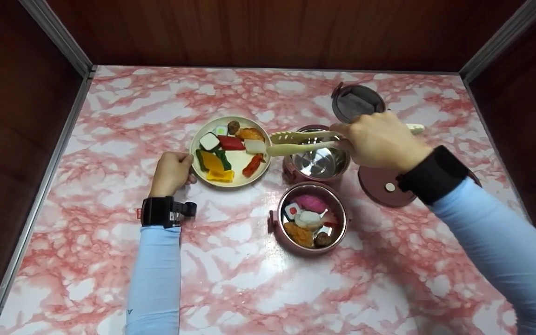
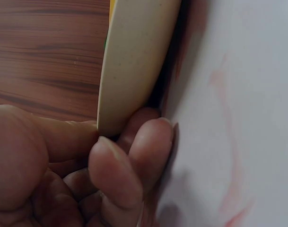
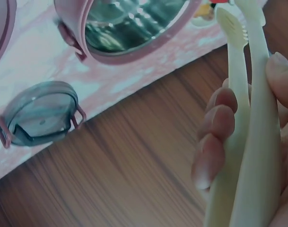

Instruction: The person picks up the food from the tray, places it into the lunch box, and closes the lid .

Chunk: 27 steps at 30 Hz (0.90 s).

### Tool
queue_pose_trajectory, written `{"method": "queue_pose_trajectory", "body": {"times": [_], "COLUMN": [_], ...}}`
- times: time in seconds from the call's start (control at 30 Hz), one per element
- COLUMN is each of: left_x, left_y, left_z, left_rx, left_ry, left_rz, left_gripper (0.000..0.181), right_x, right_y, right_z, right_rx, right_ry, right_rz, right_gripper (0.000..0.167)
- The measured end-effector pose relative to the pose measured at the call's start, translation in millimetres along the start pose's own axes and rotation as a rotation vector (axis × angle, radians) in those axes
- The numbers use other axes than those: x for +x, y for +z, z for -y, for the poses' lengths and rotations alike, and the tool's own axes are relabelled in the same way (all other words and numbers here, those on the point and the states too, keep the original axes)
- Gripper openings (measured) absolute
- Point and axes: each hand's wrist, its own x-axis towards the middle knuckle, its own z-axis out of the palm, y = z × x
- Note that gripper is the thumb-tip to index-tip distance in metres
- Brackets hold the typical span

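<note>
Food point(image 1: 309, 218) is in one round pink pot point(image 1: 312, 250), not its twin point(image 1: 317, 163). Left grip point(image 1: 171, 174) pinches the food-topped cream plate point(image 1: 235, 163); right grip point(image 1: 378, 141) holds cream plastic tongs point(image 1: 300, 148).

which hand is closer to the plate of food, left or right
The left hand: it pinches the plate by its left rim. The right hand is apart from it, off to its right, holding tongs that point toward it.

Holds a plate point(image 1: 237, 164) of food point(image 1: 231, 143) at left with the left hand point(image 1: 170, 173); grips pale tongs point(image 1: 296, 148) in the right hand point(image 1: 379, 140), extended over a steel-lined pot point(image 1: 314, 164) to the plate's right edge. Has a food-filled pot point(image 1: 312, 250) nearer, a grey lid point(image 1: 355, 104) far right.
</note>
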Motion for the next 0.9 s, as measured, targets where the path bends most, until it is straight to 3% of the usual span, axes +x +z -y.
{"method": "queue_pose_trajectory", "body": {"times": [0.33,0.53,0.67,0.9], "left_x": [0.0,0.2,0.8,-1.0], "left_y": [1.7,0.2,1.5,1.1], "left_z": [1.0,-1.0,-1.6,-0.4], "left_rx": [-0.002,-0.001,-0.012,-0.014], "left_ry": [0.005,-0.01,-0.009,-0.007], "left_rz": [0.0,-0.003,0.006,-0.002], "left_gripper": [0.035,0.036,0.035,0.035], "right_x": [36.5,64.7,82.8,109.8], "right_y": [26.5,32.6,37.4,49.0], "right_z": [1.3,12.7,21.9,35.7], "right_rx": [0.009,0.018,-0.013,-0.051], "right_ry": [0.041,0.105,0.129,0.097], "right_rz": [0.004,0.0,0.037,0.064], "right_gripper": [0.016,0.019,0.025,0.029]}}
